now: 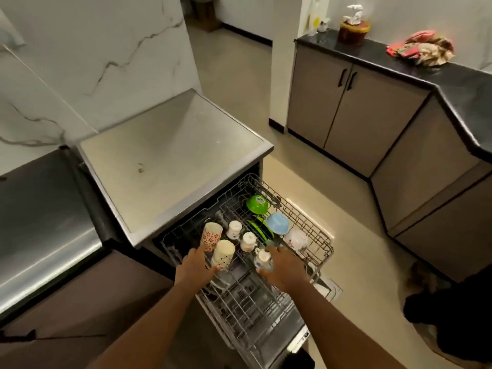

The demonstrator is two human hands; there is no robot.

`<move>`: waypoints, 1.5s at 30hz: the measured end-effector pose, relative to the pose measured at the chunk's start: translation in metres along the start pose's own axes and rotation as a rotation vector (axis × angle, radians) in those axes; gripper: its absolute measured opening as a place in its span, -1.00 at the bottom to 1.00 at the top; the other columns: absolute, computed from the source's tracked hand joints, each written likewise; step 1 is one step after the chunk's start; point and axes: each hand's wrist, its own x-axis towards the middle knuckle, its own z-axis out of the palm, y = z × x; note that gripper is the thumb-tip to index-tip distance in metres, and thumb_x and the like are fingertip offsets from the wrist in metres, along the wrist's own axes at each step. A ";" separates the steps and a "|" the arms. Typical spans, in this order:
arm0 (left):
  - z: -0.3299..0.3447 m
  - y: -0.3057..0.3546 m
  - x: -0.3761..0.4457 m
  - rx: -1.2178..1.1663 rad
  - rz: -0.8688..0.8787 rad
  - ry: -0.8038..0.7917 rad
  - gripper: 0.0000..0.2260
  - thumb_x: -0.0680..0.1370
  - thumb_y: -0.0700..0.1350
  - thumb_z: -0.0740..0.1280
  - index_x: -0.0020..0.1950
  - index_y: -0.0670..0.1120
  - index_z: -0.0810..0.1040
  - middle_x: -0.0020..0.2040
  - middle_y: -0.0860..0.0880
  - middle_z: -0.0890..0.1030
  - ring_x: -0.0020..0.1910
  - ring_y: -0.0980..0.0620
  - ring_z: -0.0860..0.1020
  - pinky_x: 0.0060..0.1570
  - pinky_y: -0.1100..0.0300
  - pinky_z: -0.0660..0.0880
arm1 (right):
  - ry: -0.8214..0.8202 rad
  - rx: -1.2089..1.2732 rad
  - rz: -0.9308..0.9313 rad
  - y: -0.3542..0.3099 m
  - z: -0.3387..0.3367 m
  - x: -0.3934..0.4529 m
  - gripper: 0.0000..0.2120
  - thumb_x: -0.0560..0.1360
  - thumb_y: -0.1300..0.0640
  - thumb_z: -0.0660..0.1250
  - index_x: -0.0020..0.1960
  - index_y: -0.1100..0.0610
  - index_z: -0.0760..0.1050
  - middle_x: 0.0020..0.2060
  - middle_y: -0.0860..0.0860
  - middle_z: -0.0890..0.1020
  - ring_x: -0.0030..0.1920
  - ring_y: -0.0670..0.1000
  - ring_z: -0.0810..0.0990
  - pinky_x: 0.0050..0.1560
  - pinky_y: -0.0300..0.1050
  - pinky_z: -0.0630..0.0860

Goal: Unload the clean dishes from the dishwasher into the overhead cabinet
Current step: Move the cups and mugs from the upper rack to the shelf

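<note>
The left hand (196,265) has its grip curled around a cream dotted tumbler (223,253) in the pulled-out dishwasher rack (316,237). The right hand (283,267) grasps a small white cup (262,258) there. Green bowl (257,204) and blue bowl (277,223) sit farther back. A steel table (173,155) tops the dishwasher; beige floor (346,198) lies beyond.
</note>
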 end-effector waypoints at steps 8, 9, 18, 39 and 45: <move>0.045 0.033 0.056 -0.040 -0.182 0.063 -0.24 0.43 0.28 0.37 0.51 0.00 0.18 0.41 -0.04 0.31 0.40 -0.08 0.31 0.21 -0.02 0.47 | -0.111 -0.013 -0.127 0.023 0.011 0.124 -0.40 0.50 -0.27 0.27 0.43 0.01 0.32 0.22 0.07 0.52 0.22 0.14 0.51 0.12 0.01 0.49; 0.051 0.036 0.063 -0.048 -0.199 0.066 -0.23 0.43 0.29 0.37 0.51 0.00 0.17 0.42 -0.04 0.29 0.41 -0.08 0.29 0.21 -0.03 0.47 | -0.118 -0.002 -0.132 0.025 0.015 0.137 -0.42 0.49 -0.24 0.29 0.41 0.01 0.34 0.21 0.06 0.53 0.21 0.14 0.52 0.09 0.00 0.49; 0.130 0.025 0.143 -0.239 -0.323 0.080 -0.10 0.34 0.32 0.38 0.55 0.12 0.03 0.52 0.00 0.13 0.38 -0.14 0.40 0.09 -0.02 0.53 | -0.265 0.052 -0.202 0.004 0.075 0.253 -0.36 0.49 -0.22 0.33 0.46 0.03 0.27 0.22 0.11 0.55 0.20 0.18 0.56 0.08 0.03 0.54; 0.151 -0.009 0.120 -0.487 -0.396 0.377 -0.20 0.30 0.08 0.58 0.43 0.01 0.24 0.19 0.00 0.54 0.04 0.05 0.57 -0.18 0.30 0.55 | -0.302 0.113 -0.368 -0.080 0.170 0.322 -0.08 0.28 -0.12 0.57 0.51 0.07 0.21 0.39 0.20 0.41 0.31 0.23 0.48 0.22 0.00 0.48; 0.137 -0.004 0.076 -0.673 -0.463 0.509 -0.24 0.26 0.11 0.61 0.36 0.11 0.33 0.16 0.14 0.52 0.06 0.12 0.54 -0.22 0.45 0.45 | -0.228 0.223 -0.405 -0.083 0.142 0.299 -0.22 0.26 -0.08 0.57 0.39 -0.05 0.31 0.42 0.15 0.26 0.32 0.20 0.44 0.26 0.02 0.50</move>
